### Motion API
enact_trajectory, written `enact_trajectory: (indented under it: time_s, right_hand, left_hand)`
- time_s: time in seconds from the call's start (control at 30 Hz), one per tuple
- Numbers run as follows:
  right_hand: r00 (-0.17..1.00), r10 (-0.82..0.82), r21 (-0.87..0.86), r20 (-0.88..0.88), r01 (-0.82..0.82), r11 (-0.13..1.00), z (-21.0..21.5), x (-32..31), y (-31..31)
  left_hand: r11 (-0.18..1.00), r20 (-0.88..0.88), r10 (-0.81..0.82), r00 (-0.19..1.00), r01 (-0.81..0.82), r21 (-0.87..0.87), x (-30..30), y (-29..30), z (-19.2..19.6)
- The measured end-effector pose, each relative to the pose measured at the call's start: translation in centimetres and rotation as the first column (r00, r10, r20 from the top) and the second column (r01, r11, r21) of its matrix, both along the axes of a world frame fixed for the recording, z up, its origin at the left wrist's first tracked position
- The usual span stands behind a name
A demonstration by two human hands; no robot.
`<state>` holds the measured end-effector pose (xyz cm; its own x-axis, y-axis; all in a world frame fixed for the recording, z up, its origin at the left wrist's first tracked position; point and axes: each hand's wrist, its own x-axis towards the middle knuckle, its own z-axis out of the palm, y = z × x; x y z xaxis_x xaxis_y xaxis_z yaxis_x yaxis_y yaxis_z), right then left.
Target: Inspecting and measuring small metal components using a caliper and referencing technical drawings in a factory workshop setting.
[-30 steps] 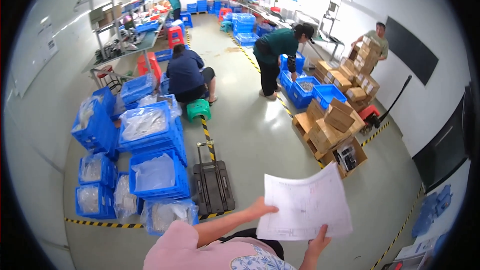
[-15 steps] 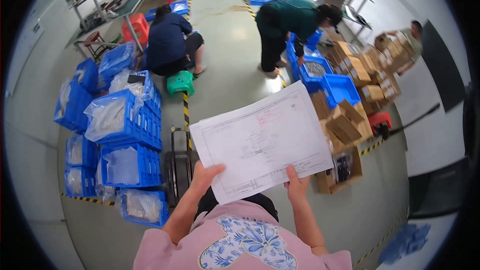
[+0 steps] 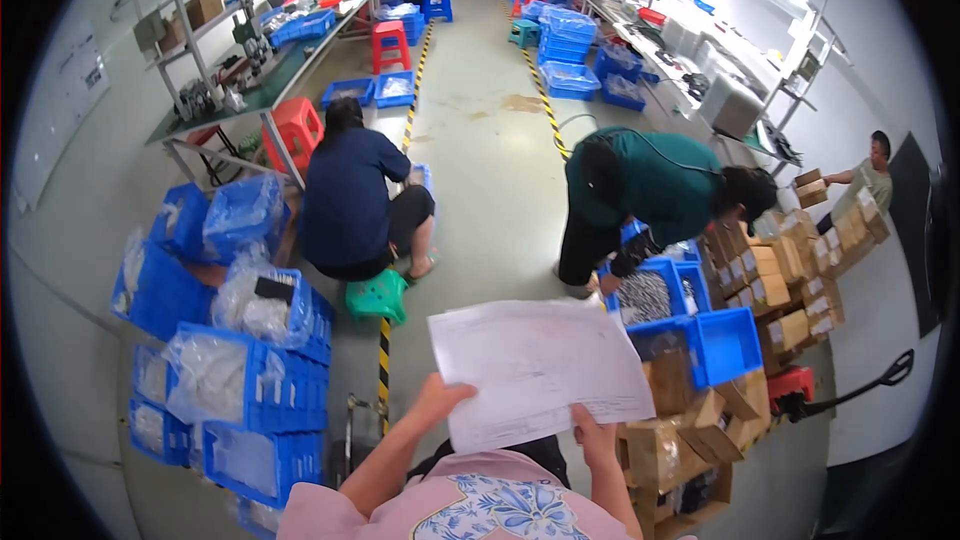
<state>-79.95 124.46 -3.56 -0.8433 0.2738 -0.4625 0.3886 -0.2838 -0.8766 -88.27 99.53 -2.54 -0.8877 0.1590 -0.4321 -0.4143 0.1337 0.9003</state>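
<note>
A sheaf of white paper sheets (image 3: 540, 370) with a faint printed line drawing and a ruled border is held out in front of my body. At its left edge my left hand (image 3: 437, 404) grips it, thumb on top and the fingers hidden underneath. My right hand (image 3: 594, 434) pinches the lower right edge, its thumb lying on the paper. The sheets tilt slightly, and their printing is blurred.
Stacked blue crates (image 3: 250, 390) with plastic bags stand at left, by a person on a green stool (image 3: 377, 296). At right, another person bends over a crate of small metal parts (image 3: 645, 297), near cardboard boxes (image 3: 760, 275) and a black handle (image 3: 890, 372).
The view has tilted up, showing more of the aisle and benches. The sheets sit lower in view and look flatter. Both hands keep their hold.
</note>
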Motion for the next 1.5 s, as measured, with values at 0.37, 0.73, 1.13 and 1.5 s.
enact_trajectory:
  time_s: [0.37, 0.73, 1.13, 1.5]
  right_hand:
    - [0.955, -0.090, -0.091, -0.282, 0.067, 0.994, -0.2, -29.4, 4.9]
    - [0.932, 0.092, 0.145, -0.352, -0.042, 0.989, -2.2, -59.6, 8.1]
    - [0.953, -0.192, 0.615, -0.233, 0.298, 0.730, -3.9, -79.6, 15.1]
    - [0.965, -0.009, 0.263, -0.264, 0.081, 0.962, -5.6, -120.3, 16.4]
  left_hand:
    - [0.671, 0.282, -0.167, 0.945, -0.100, 0.734, -26.5, 2.5, -3.0]
    - [0.392, 0.590, 0.574, 0.569, -0.823, 0.412, -45.3, -0.3, -9.8]
    - [0.763, 0.198, 0.207, 0.958, -0.284, 0.580, -85.3, 6.4, -1.2]
    - [0.350, 0.491, 0.537, 0.686, -0.711, 0.610, -103.6, 2.3, -6.9]
